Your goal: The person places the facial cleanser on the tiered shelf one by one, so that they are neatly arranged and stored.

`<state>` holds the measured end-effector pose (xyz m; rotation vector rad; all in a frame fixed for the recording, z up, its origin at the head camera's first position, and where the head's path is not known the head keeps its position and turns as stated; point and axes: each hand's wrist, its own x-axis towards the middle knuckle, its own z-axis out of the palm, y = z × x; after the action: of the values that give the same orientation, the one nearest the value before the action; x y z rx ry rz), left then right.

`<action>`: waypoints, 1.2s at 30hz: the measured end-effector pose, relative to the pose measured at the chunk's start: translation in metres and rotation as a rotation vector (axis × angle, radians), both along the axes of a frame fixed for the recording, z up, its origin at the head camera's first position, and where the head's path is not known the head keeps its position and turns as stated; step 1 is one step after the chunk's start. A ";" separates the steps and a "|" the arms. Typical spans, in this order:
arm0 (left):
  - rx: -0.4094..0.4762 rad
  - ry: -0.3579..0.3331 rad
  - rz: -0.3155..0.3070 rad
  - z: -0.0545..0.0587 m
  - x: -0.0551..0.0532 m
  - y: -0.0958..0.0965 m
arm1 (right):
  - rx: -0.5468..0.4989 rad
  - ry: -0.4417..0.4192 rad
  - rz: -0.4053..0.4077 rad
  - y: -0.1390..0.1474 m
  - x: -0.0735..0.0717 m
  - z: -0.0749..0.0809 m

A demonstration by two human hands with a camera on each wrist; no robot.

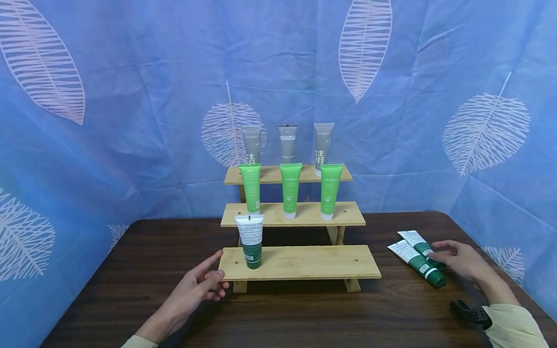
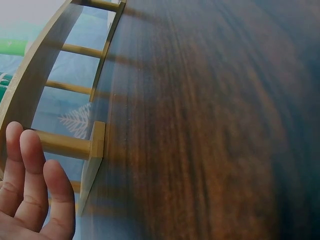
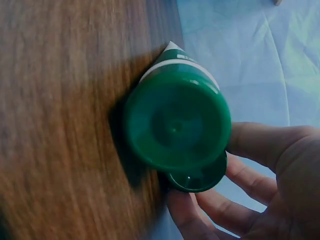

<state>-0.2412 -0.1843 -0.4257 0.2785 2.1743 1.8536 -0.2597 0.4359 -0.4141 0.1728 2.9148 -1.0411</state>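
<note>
On the left of the wooden stand's lowest shelf a white and dark green squeeze tube stands upright on its cap. My left hand touches that shelf's left end with its fingertips; in the left wrist view its fingers are extended beside the edge. Two similar tubes lie on the table at the right, the front one nearer me and the rear one partly covered. My right hand holds the rear tube around its cap end. The front tube's round green cap fills the right wrist view.
Three light green tubes stand on the middle shelf. Three grey tubes stand on the top shelf. The stand is on a dark wooden table, with a blue leaf-patterned cloth behind and beside it.
</note>
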 end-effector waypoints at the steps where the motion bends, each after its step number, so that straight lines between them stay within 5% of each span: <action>1: -0.001 -0.002 0.002 0.000 0.000 0.000 | 0.004 -0.007 0.008 0.000 0.000 0.001; 15: 0.015 -0.014 0.002 0.000 -0.001 -0.001 | -0.068 -0.040 -0.047 -0.008 0.005 0.012; 36: 0.007 -0.016 0.008 0.000 -0.001 0.000 | -0.296 0.205 -0.120 -0.031 0.011 0.046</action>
<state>-0.2423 -0.1847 -0.4260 0.2565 2.1616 1.8617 -0.2484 0.4050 -0.3681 0.2445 2.9045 -1.5815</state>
